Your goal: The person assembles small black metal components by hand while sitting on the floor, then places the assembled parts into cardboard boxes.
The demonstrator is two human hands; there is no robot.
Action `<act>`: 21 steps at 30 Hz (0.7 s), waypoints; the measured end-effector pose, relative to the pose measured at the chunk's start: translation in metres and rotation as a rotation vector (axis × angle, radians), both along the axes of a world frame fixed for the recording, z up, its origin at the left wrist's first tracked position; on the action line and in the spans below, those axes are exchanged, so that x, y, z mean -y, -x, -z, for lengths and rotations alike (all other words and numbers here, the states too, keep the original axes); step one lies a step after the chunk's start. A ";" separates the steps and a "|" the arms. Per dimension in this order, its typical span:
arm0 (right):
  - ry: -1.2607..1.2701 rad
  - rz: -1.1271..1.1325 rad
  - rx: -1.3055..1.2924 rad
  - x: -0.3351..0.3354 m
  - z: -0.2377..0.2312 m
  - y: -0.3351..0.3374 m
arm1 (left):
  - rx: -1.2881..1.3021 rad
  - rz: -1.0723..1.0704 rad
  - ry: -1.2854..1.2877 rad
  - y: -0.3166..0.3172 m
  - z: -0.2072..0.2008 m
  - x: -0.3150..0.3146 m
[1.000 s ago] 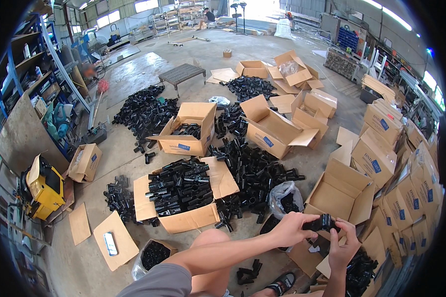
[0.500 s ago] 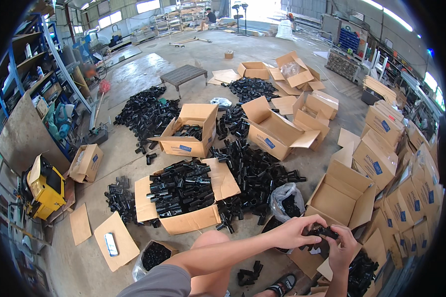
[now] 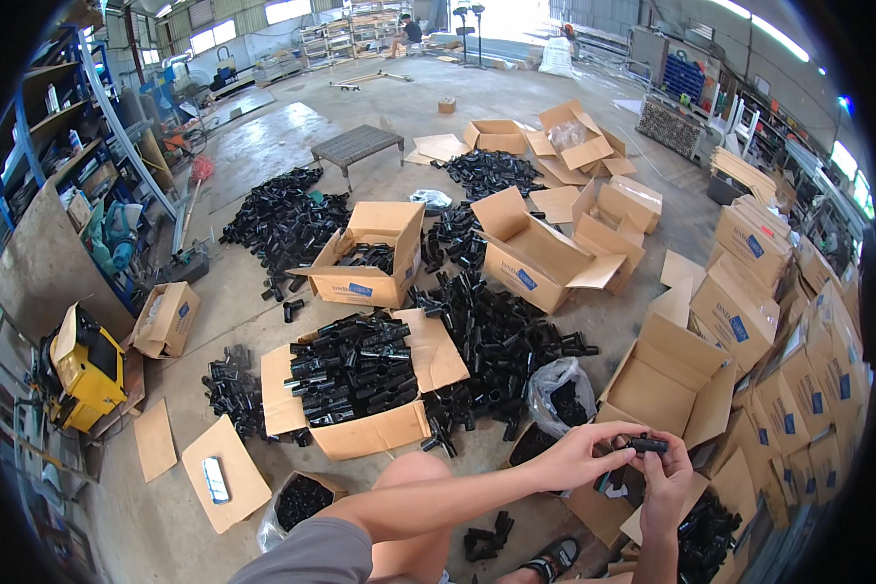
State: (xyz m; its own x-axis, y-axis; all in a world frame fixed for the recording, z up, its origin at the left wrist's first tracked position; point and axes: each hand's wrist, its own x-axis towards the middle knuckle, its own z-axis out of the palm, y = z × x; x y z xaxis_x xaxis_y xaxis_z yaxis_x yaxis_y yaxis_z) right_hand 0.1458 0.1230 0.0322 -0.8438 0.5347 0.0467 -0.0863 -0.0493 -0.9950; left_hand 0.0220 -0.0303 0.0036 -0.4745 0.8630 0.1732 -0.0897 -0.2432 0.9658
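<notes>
The left hand (image 3: 579, 459) is bent inward with thumb and fingers closed on one end of a small black fitting (image 3: 649, 444); the right hand (image 3: 667, 479) pinches the other end, its fingers curled behind and the thumb up in front; neither is spread wide, and some of the grip is hidden by the fingers themselves. The fitting is held up off the concrete floor (image 3: 516, 102), in front of an open carton (image 3: 664, 380) toward the floor's right edge; a clear plastic bag (image 3: 547, 407) with black parts in it sits just beyond the left wrist.

Near the middle of the floor, black fittings lie in rows in a carton with its flaps folded out (image 3: 370, 440); a loose heap of fittings (image 3: 501, 355) spreads beside it; farther off stand another carton (image 3: 365, 285) holding fittings and a low slatted stand (image 3: 358, 146); toward the near left, a phone (image 3: 215, 480) rests on a cardboard sheet (image 3: 248, 484), with a yellow machine (image 3: 95, 375) behind it near the left edge.

Blue-framed shelving (image 3: 29, 146) lines the left side of the room; stacked cartons (image 3: 740, 311) crowd the right; at the far end a seated person (image 3: 412, 34) shows small before racks of material.
</notes>
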 end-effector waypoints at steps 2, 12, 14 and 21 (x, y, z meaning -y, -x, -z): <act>-0.018 0.037 -0.001 0.002 -0.001 -0.001 | -0.076 -0.049 0.060 0.000 -0.001 -0.004; 0.035 -0.041 -0.027 -0.007 0.009 0.008 | 0.217 -0.145 0.085 -0.001 -0.005 -0.006; 0.066 -0.019 -0.053 -0.016 0.015 -0.005 | 0.054 -0.205 0.118 -0.007 0.001 -0.015; 0.009 -0.010 -0.061 -0.014 0.016 -0.002 | 0.023 -0.266 -0.010 -0.002 0.002 -0.018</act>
State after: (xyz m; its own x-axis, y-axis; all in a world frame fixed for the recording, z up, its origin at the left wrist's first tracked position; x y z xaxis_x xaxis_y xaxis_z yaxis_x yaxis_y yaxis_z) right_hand 0.1479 0.1366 0.0161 -0.8450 0.5266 0.0930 -0.1458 -0.0594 -0.9875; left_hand 0.0235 -0.0121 0.0018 -0.6883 0.7058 0.1677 -0.0430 -0.2705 0.9618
